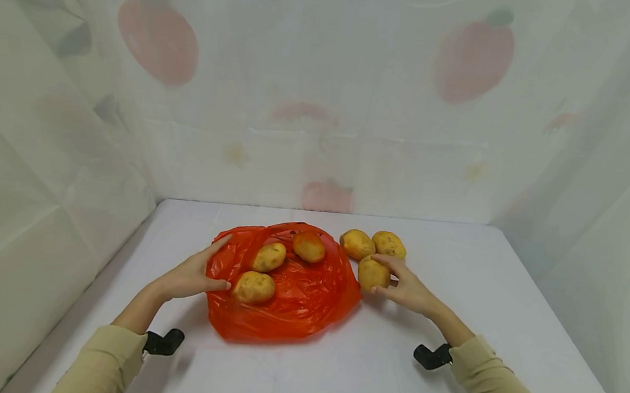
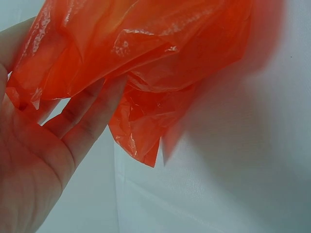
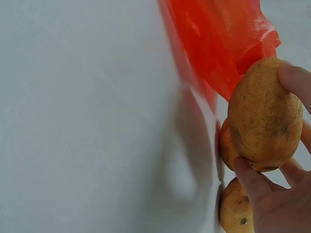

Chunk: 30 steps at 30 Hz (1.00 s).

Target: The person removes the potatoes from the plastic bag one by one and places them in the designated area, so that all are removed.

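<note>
Within the right grip [image 1: 412, 292], oval yellow-brown potato [image 3: 265, 116].

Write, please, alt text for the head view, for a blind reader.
A person's right grip holds a yellow-brown, rounded potato beside an open, red plastic bag, whose side the left grip holds. Three potatoes lie in the bag; two others rest on the white table.

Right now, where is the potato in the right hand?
In the head view, the held potato is right of centre in the right hand, beside the red bag and on the near side of two loose potatoes.
</note>
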Motion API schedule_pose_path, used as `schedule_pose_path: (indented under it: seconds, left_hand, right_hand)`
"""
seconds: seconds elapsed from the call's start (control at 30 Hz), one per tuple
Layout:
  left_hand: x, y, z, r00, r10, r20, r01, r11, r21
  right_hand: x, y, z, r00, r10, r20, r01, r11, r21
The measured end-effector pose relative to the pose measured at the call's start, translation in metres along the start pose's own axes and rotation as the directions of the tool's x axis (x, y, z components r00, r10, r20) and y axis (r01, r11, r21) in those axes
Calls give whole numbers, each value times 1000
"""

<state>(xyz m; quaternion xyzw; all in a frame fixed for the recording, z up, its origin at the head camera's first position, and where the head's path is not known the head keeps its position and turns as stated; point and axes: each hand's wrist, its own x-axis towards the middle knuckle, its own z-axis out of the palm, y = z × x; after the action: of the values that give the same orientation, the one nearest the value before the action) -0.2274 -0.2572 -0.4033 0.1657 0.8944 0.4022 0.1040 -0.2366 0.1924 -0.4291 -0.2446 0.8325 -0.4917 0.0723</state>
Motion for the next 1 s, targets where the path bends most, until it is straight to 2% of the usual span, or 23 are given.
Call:
schedule_pose_path:
  seconds: [0.3, 0.53, 0.63, 1.0]
  left_hand:
    - [0, -1, 0, 1000, 0, 1, 0, 1000, -2]
    - [-1, 1, 1, 1000, -10, -2, 10, 1000, -5]
    - [-2, 1, 1, 1000, -14, 0, 14, 1000, -16]
    - [-2, 1, 2, 1000, -18, -2, 18, 1000, -18]
  right_hand:
    - [0, 3, 6, 1000, -21, 12, 21, 1000, -16]
    - [8, 33, 11, 999, -53, 7, 53, 996, -65]
    - [10, 38, 12, 999, -53, 13, 53, 996, -72]
    - [11, 39, 16, 999, -37, 16, 38, 993, -113]
